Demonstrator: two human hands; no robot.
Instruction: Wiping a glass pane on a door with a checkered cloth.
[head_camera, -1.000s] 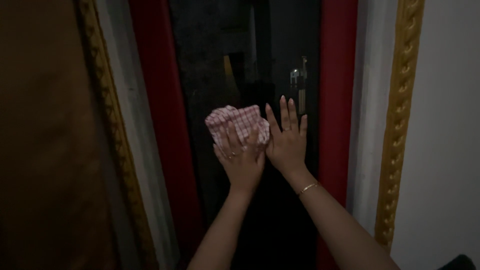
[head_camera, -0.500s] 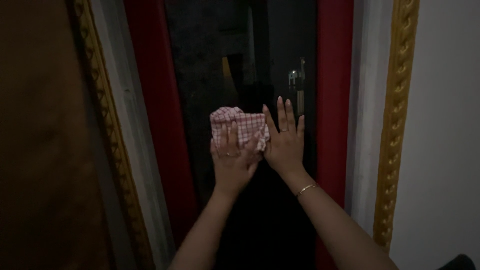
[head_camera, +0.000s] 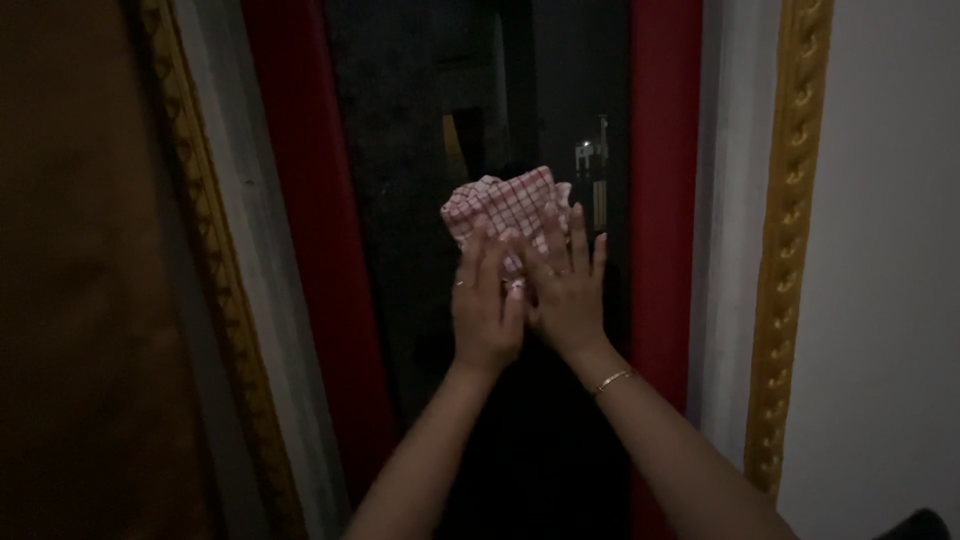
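Note:
A red-and-white checked cloth (head_camera: 505, 203) is pressed flat against a dark glass pane (head_camera: 400, 150). My left hand (head_camera: 484, 306) lies over the lower part of the cloth and holds it to the glass. Right beside it, my right hand (head_camera: 567, 285) rests with its fingers spread, and its fingertips overlap the cloth's right edge. A thin bracelet sits on my right wrist. Both forearms reach up from the bottom of the view.
A red frame (head_camera: 663, 200) borders the glass on both sides. Beyond it run a white moulding (head_camera: 728, 200) and a gold carved trim (head_camera: 790, 230). A plain white wall (head_camera: 890, 300) stands at the right, a brown surface (head_camera: 70, 300) at the left.
The cloth and my left hand have slid up and to the right on the glass. My right hand's fingertips now overlap the cloth instead of lying beside it.

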